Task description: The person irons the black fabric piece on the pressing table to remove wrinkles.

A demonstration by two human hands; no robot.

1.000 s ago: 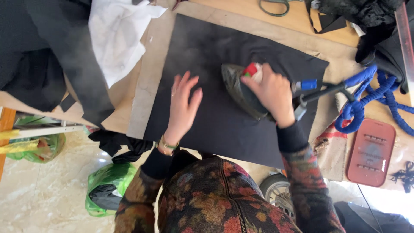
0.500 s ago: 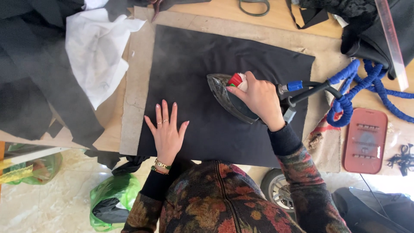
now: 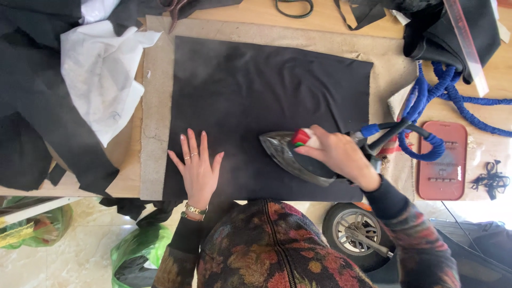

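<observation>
Currently:

1. Right hand (image 3: 338, 154) is wrapped tight around the handle of the steam iron (image 3: 298, 157), which sits soleplate-down on the black fabric (image 3: 266, 85), near the front edge and right of centre.
2. Left hand (image 3: 198, 168) lies flat on the same fabric at its front-left part, fingers spread, gripping nothing. It is near the iron's tip but apart from it.
3. The fabric lies flat on a grey felt pad (image 3: 154, 133) on the wooden table (image 3: 256, 13).
4. Risk: the iron's nose points toward the left hand. If it slides left, I judge a burn on the fingers likely; steam haze over the cloth adds scald risk.
5. Risk: an iron resting in one spot could scorch or shine the cloth.
6. Risk: the blue hose (image 3: 437, 96) loops beside the red iron rest (image 3: 441, 160). Drag on it could snag the iron or pull things off the table.
7. Hidden: the soleplate contact, the handle under the palm and the controls apart from a red knob.
8. Cut off: the black cloth pile (image 3: 32, 106) at left, the white cloth (image 3: 101, 69), and the clear ruler (image 3: 464, 42) at top right.
9. Unclear: a small black tangle (image 3: 490, 180) at the far right, and a wheel (image 3: 354, 232) below the table edge.
</observation>
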